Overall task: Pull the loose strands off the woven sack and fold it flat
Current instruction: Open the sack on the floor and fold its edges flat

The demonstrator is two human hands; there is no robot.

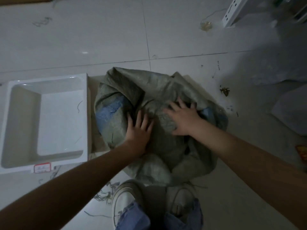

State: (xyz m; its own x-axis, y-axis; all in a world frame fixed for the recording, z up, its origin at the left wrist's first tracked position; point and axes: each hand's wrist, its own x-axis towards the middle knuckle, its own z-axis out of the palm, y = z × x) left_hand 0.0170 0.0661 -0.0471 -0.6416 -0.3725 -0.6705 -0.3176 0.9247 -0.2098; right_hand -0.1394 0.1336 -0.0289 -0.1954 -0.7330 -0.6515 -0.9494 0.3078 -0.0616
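Note:
A grey-green woven sack (146,87) with blue stripes lies crumpled in a bundle on the tiled floor, just ahead of my shoes. My left hand (138,131) rests flat on its left-middle part, fingers spread. My right hand (181,117) lies palm down on the bundle's upper right, fingers spread too. Neither hand grips anything. A small heap of loose strands (104,194) lies on the floor beside my left shoe, and one thin strand (79,106) sits inside the tray.
A white plastic tray (25,123) with a red-framed label stands left of the sack. My shoes (124,201) are at the bottom centre. A white perforated shelf post (232,14) stands far right, with bits of debris (225,91) on the floor.

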